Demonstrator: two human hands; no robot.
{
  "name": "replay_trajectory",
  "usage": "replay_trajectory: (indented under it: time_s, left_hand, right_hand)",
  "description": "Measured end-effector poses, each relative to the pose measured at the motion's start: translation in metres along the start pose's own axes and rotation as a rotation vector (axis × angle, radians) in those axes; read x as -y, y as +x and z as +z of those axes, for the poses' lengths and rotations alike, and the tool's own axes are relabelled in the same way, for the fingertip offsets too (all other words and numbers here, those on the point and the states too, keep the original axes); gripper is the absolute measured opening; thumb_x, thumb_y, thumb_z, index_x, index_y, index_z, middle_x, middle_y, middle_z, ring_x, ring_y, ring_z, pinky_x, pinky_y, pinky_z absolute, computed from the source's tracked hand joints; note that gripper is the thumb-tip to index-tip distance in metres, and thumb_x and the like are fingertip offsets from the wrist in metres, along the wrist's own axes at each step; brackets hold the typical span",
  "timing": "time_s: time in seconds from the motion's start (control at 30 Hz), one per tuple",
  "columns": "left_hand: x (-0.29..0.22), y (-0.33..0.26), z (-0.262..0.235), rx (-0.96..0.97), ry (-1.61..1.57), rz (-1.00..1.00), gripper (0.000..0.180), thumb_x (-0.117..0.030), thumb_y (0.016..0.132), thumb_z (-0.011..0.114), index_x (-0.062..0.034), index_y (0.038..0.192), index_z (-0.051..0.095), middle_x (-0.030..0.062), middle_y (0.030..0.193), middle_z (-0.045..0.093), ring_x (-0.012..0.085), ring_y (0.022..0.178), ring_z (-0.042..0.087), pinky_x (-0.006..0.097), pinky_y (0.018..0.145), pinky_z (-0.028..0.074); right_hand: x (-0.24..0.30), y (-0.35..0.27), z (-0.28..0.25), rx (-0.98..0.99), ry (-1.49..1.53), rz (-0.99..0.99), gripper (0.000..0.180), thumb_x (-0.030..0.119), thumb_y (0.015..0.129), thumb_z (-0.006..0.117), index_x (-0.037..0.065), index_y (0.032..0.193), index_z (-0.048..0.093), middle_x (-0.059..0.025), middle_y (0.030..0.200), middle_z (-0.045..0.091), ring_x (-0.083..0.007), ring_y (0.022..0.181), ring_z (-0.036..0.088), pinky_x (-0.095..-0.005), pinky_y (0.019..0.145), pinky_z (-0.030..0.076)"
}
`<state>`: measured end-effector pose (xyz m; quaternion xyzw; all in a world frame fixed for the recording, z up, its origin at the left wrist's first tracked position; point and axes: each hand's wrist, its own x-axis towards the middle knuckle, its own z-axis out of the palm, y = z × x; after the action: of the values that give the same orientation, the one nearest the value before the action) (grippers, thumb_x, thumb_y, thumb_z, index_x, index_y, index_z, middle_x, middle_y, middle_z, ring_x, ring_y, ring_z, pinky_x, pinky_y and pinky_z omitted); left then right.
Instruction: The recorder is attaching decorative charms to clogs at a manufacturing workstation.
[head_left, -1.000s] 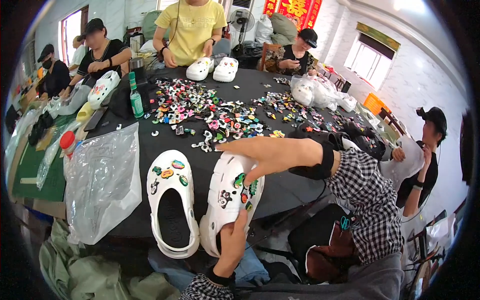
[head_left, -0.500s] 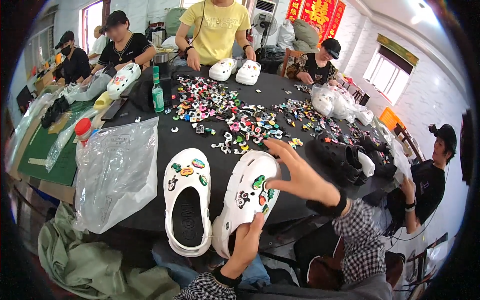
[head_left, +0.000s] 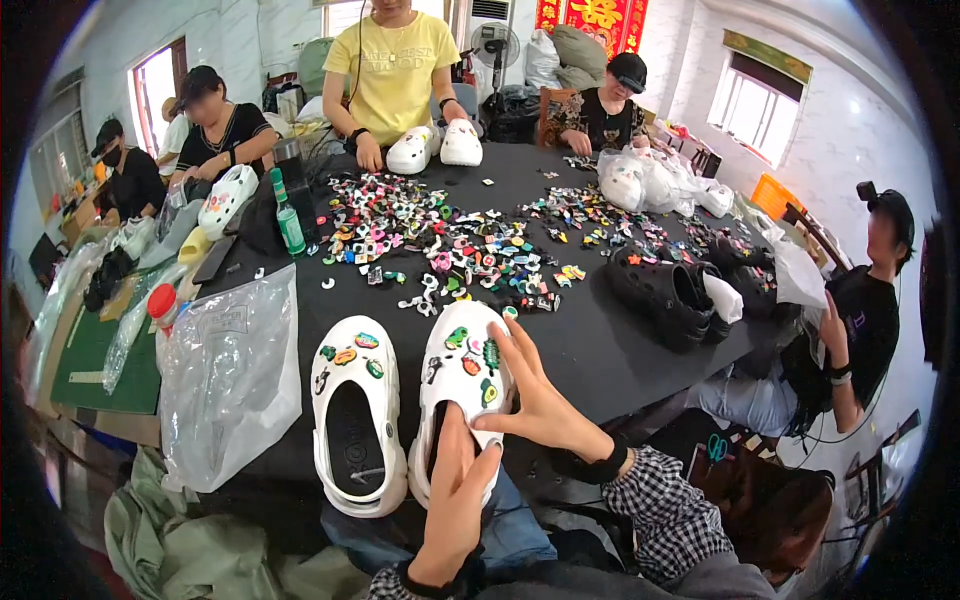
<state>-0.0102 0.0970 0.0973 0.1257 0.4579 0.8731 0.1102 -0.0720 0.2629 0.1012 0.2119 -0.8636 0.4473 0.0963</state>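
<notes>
Two white clogs stand side by side at the near table edge. The left clog [head_left: 357, 400] has several colourful charms on its upper and nothing touching it. On the right clog [head_left: 463, 345] more charms show, among them green ones and an avocado-like one. My left hand [head_left: 460, 490] has its fingers inside that clog's foot opening and its thumb on the outer rim, gripping it. My right hand [head_left: 540, 395] lies along the clog's right side with fingers spread and stretched, fingertips touching the upper. A small green charm [head_left: 510, 312] shows by its fingertips.
Loose charms [head_left: 440, 240] are heaped beyond the clogs. A clear plastic bag [head_left: 230, 370] and green bottle [head_left: 288, 215] are at left, black clogs [head_left: 665, 295] at right. A person in yellow [head_left: 390, 70] holds white clogs across the table; other people sit around.
The right clog has turned more upright beside the left one. My left hand has slid its fingers into the opening. My right hand has shifted down along the clog's side.
</notes>
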Motion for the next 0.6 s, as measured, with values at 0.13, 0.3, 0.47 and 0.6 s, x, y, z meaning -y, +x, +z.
replay_trajectory:
  time_s: [0.13,0.3,0.47,0.6]
  left_hand:
    - [-0.038,-0.029,0.002,0.119,0.002,0.011,0.063,0.0,0.092,0.044,0.0087,0.148,0.017,0.0179,0.157,0.014,0.0286,0.144,0.02,0.039,0.117,0.018]
    - [-0.084,-0.059,-0.015,0.057,0.205,0.155,0.042,-0.014,0.1,0.046,0.0092,0.135,0.044,0.0203,0.14,0.046,0.0318,0.118,0.055,0.04,0.098,0.046]
    - [-0.08,-0.03,-0.049,-0.279,-0.044,0.274,0.059,-0.021,0.096,0.043,0.0124,0.142,0.028,0.0243,0.15,0.03,0.0342,0.141,0.027,0.043,0.118,0.018]
    - [-0.076,-0.024,-0.06,-0.197,-0.253,0.048,0.064,-0.028,0.095,0.046,0.011,0.143,0.027,0.0194,0.151,0.029,0.0293,0.141,0.027,0.039,0.117,0.02]
  right_hand:
    - [-0.012,0.007,0.001,-0.005,0.023,0.028,0.106,0.039,0.074,0.081,0.007,0.151,0.017,-0.0297,0.152,0.007,-0.0447,0.142,0.015,-0.0461,0.113,0.026]
    - [-0.007,0.016,0.009,0.003,0.074,0.08,0.097,0.039,0.077,0.078,0.008,0.151,0.022,-0.0258,0.153,0.014,-0.0393,0.143,0.019,-0.0435,0.113,0.025]
    - [-0.001,0.002,0.005,-0.035,-0.039,0.064,0.098,0.039,0.078,0.077,0.004,0.15,0.021,-0.0324,0.151,0.008,-0.0477,0.141,0.016,-0.0491,0.112,0.027]
    - [0.015,-0.007,0.005,-0.017,-0.038,-0.033,0.098,0.036,0.076,0.079,0.008,0.15,0.022,-0.0329,0.151,0.006,-0.0495,0.142,0.011,-0.0514,0.113,0.024]
